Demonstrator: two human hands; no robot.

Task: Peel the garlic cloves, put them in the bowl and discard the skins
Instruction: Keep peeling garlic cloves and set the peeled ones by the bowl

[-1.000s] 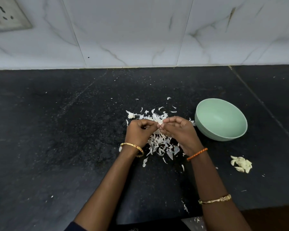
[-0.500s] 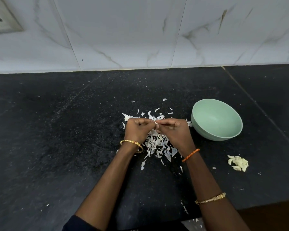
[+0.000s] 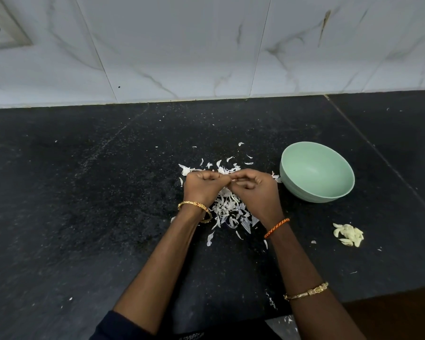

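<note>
- We are mid-peel: our left hand (image 3: 201,186) and right hand (image 3: 254,190) meet fingertip to fingertip above the pile of skins (image 3: 228,208) on the black table (image 3: 84,204).
- Both grips are curled tight, pinching something small between them, most likely a garlic clove; the clove itself is hidden by our fingers.
- The green bowl (image 3: 290,168) sits just right of our right hand and looks empty.
- A small heap of peeled cloves (image 3: 349,234) lies on the table nearer us than the bowl, apart from it.
- Next, we judge, the last skin must come away and drop on the pile, then the bare clove goes right, toward the bowl.
- The heaped cloves and the skins are yet to be dealt with.
</note>
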